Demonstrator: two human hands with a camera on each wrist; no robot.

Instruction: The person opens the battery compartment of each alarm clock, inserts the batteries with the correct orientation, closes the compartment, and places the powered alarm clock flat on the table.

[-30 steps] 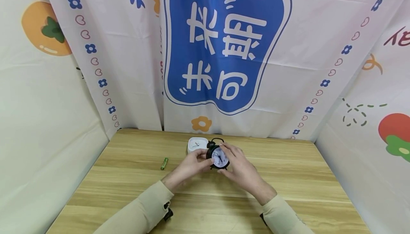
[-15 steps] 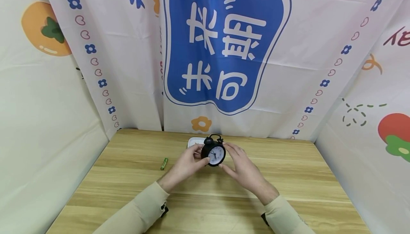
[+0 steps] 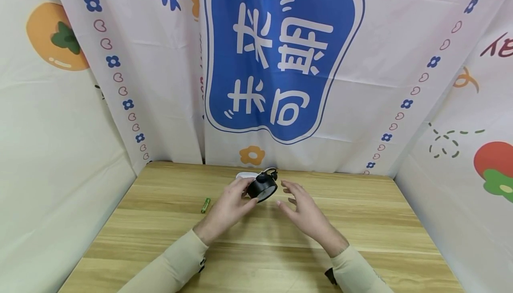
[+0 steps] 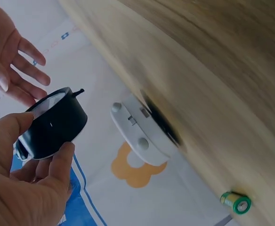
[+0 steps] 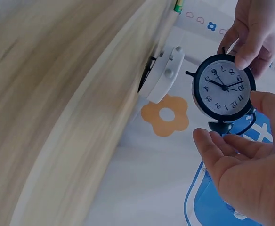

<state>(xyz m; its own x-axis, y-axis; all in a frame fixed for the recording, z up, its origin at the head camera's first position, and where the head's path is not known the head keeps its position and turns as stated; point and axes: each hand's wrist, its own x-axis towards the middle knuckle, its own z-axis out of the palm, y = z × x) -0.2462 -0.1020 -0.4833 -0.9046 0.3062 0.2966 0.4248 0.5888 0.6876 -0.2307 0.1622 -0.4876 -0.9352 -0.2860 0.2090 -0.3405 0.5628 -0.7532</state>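
Note:
My left hand grips a black twin-bell alarm clock by its side, thumb at the front rim and fingers behind. In the right wrist view its white dial shows, with small feet and a bell at the casing's edge. The clock is tilted, its face turned downward in the head view. My right hand is beside the clock, fingers spread and slightly bent, holding nothing. Behind the clock stands a white square clock, mostly hidden in the head view. A green battery lies left of my left hand.
The wooden table carries all of this. A white printed curtain hangs behind its back edge, with cloth walls on the left and right.
The black clock has moved slightly left and tipped, so its dial is turned away from the head view. My right hand has let go of it and drawn apart.

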